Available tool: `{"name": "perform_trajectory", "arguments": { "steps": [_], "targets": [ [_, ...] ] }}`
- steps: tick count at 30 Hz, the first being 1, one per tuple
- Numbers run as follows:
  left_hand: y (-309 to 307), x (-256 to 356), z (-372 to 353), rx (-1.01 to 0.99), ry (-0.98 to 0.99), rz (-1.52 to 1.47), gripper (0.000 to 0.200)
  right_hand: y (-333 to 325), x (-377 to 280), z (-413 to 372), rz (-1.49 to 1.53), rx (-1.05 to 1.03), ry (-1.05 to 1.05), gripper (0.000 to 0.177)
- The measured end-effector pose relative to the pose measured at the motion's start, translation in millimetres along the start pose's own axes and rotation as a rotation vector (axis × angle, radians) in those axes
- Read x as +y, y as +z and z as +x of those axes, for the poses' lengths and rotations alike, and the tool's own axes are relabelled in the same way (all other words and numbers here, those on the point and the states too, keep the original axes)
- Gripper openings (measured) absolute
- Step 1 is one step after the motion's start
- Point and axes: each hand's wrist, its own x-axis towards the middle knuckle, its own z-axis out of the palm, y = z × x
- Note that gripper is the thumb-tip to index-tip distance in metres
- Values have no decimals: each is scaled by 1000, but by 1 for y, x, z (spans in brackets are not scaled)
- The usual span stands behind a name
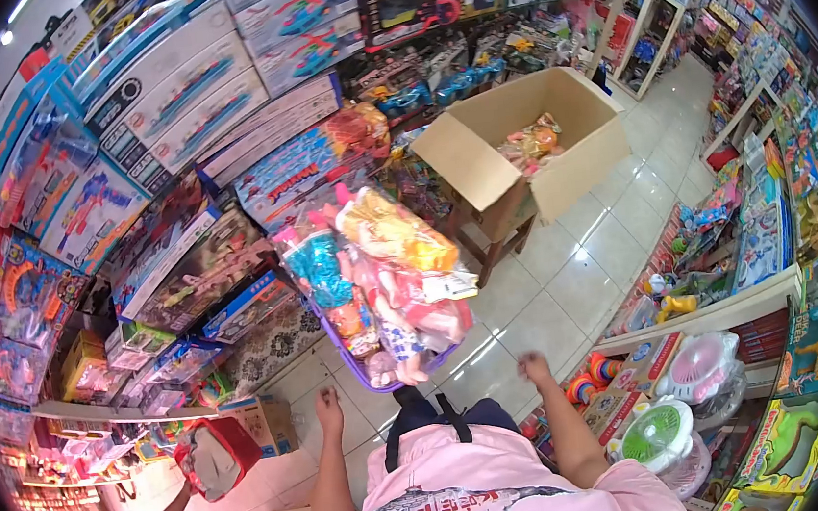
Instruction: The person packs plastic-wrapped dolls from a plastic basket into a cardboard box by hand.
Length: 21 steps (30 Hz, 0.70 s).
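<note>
A purple plastic basket (337,353) stands in front of me, heaped with plastic-wrapped dolls (390,242) in yellow, teal, red and pink. My left hand (329,411) hangs just left of the basket's near side, fingers loosely curled and apart, with nothing in it. On the other side, my right hand (534,370) is over the tiled floor, also free of any object, its fingers loosely apart. Neither hand touches the basket. Beyond the basket, an open cardboard box (572,156) rests on a wooden stool (503,232), with more wrapped toys (534,142) inside.
Boxed toys (182,100) fill shelves on the left and ahead. At the right, fans (655,434) and toy packages line a low shelf (700,311). Another person's arm (173,510) reaches to a red container (234,458) at lower left. A tiled aisle (671,112) runs off to the back right.
</note>
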Motion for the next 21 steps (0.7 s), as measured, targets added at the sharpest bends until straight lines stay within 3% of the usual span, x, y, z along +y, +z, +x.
{"name": "perform_trajectory", "arguments": {
  "steps": [3,4,7,10,11,13,15,17,18,19,21],
  "targets": [
    [9,112,27,102,226,-66,24,28,-151,-5,219,180,-418,24],
    [12,139,38,38,319,-69,24,37,-201,-19,275,214,-566,27],
    [27,213,57,-121,579,-27,26,54,-325,-78,159,200,-718,47],
    [47,273,52,-261,742,-63,29,83,-370,-92,-114,222,-949,82],
    [57,278,55,-264,745,-70,29,91,-376,-93,-117,229,-950,82],
    [73,283,57,-365,829,-22,33,102,-382,-97,-499,259,-884,101],
    [81,281,57,-411,813,-23,36,103,-388,-100,-557,304,-857,96],
    [85,278,55,-461,754,-26,38,102,-396,-104,-515,211,-762,77],
    [85,277,55,-459,759,-4,39,102,-392,-97,-514,209,-759,77],
    [82,278,53,-459,757,-2,39,100,-390,-90,-364,167,-731,69],
    [77,283,50,-535,544,-132,40,94,-385,-79,-217,127,-706,61]
  ]
}}
